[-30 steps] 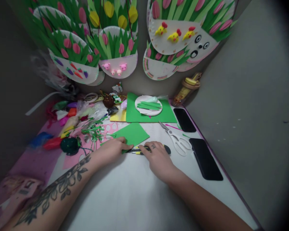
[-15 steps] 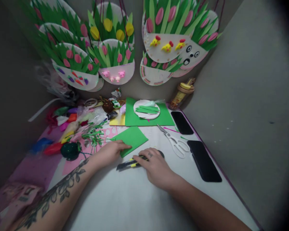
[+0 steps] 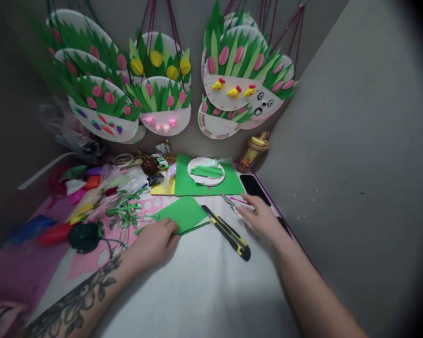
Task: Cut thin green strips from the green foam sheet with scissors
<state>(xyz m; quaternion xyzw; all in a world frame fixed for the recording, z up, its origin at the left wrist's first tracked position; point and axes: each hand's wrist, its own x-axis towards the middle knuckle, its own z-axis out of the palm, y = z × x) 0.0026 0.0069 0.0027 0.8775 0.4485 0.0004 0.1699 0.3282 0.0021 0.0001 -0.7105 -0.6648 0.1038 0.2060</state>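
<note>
My left hand is at the near left edge of a folded or stacked piece of green paper, its fingers curled on it and the thumb at the edge. My right hand hovers over a pair of white-handled scissors, fingers apart; it hides much of the handles, and contact cannot be made out. Between the hands lies a black and yellow box cutter, its tip close to the green paper's right corner.
Behind, a white paper plate with green strips rests on a green sheet. Two dark phones, one the far phone, lie right. A dark green yarn ball, pink sheet and colourful clay packs fill the left. Paper-plate flower baskets hang on the wall.
My right hand has let go of the box cutter, now lying turned on the table, and moved right to the scissors. My left hand has shifted to the green paper's near left edge.
</note>
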